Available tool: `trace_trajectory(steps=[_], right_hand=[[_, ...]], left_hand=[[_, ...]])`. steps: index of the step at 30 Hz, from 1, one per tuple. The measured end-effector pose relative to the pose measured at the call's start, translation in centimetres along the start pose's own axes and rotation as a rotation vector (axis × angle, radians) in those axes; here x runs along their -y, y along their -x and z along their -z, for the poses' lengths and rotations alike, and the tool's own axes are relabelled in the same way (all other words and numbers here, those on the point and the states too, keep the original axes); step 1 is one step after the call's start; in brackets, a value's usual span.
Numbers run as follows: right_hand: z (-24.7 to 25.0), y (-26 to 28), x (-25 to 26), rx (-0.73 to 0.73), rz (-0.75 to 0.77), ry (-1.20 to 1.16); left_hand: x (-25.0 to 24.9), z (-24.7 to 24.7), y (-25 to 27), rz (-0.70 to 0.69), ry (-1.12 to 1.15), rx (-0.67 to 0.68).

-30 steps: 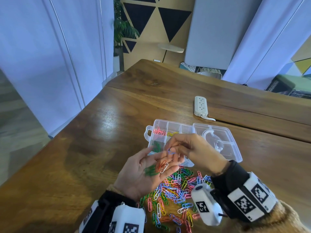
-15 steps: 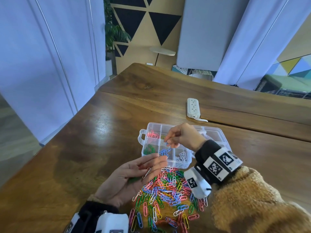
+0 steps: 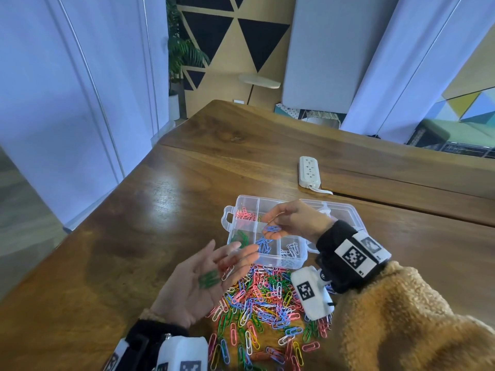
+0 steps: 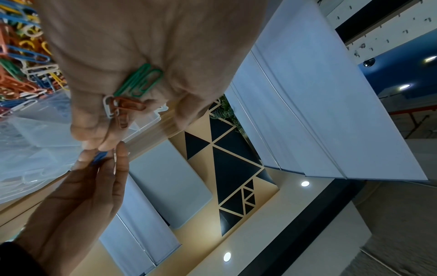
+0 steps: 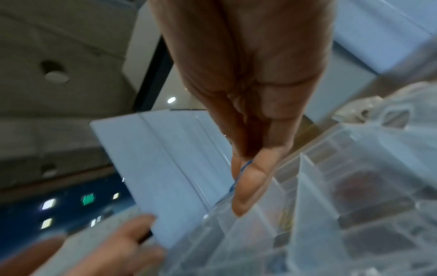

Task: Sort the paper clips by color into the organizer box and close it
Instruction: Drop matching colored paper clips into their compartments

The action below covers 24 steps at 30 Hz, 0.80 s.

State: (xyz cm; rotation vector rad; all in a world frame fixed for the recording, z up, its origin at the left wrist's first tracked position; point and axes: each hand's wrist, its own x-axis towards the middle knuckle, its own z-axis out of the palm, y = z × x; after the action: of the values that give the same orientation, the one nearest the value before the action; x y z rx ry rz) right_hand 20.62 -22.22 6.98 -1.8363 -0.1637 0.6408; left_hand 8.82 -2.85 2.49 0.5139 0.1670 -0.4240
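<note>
Palm-up left hand sits over the near-left part of the brown wooden desk, fingers spread flat, carrying a small bunch of green paper clips, a couple of orange-red clips and one white clip near the finger bases. Half a second ago this hand was lower and its palm looked nearly bare from the head view; now the load shows plainly.

Loose heap of mixed-colour paper clips lies at the near edge, just right of that hand and touching the front wall of the clear plastic compartment organizer box. Box stands mid-desk, lid swung open to the right. Pink clips in the far-left compartment, green in the near-left, blue in the near-middle, white in the near-right; something yellowish in the far-middle, too hidden to be sure.

Right hand has moved from the far row toward the near row and now hangs over the near-middle compartment, thumb and forefinger pinching a few blue paper clips. Judgement: blue drop is about to land in the matching slot, so sorting is under way but early, since most clips are still in the heap and the lid is not closed.

White power strip lies farther back, well apart from the box.
</note>
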Motion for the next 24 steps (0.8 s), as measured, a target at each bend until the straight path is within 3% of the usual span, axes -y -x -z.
trace_trajectory(steps=[3,6,9,13,16,20,24], right_hand=[[-1.2,0.0,0.1,-0.093,0.067,0.484],[-2.1,0.6,0.6,-0.158,0.200,0.774],[-2.5,1.8,1.7,-0.206,0.436,0.776],[-3.5,3.6,2.2,0.135,0.779,0.873],[-3.8,3.6,1.2,0.239,0.868,0.945],[-3.4,3.4,0.7,0.200,0.919,0.933],[-3.6,3.2,0.2,0.171,0.897,0.910]], left_hand=[[-0.2,0.1,-0.3,0.049,0.078,-0.061],[-0.1,-0.2,-0.4,0.067,0.146,-0.015],[-0.2,-0.4,-0.6,0.075,0.148,0.001],[-0.1,-0.4,-1.0,0.105,0.160,0.012],[0.0,0.0,-1.5,0.155,0.174,0.062],[0.3,1.0,-2.0,0.210,0.162,0.151],[0.5,0.5,-1.6,0.217,0.156,0.144]])
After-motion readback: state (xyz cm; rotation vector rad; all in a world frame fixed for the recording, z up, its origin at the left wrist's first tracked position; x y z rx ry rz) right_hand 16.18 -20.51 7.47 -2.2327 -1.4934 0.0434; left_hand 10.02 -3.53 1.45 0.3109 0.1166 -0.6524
